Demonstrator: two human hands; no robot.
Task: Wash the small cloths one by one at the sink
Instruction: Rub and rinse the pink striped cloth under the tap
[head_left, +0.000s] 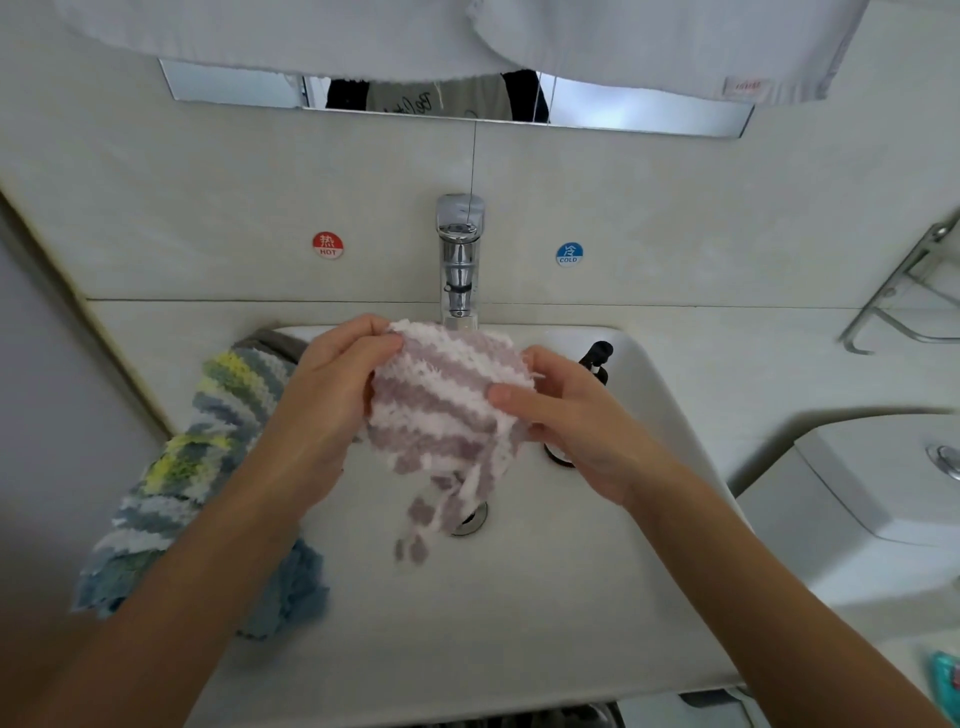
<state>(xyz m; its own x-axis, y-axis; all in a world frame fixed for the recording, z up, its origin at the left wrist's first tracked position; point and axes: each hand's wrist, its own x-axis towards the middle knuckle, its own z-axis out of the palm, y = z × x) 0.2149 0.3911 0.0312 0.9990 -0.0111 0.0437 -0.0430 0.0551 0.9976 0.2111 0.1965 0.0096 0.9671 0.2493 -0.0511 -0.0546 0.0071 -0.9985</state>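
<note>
We've got the purple striped cloth (447, 395) pinched by both hands, left hand (332, 384) at 9 o'clock, right hand (566, 415) at 3, fingers curled on its edges, spread under the tap (460, 260) over the sink (519, 597), probably for rinsing. Other cloths (208, 467) wait on the left rim.

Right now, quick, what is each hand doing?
Left hand: closed, pinching the purple and white cloth at its left edge.
Right hand: closed, pinching the same cloth at its right edge.
</note>
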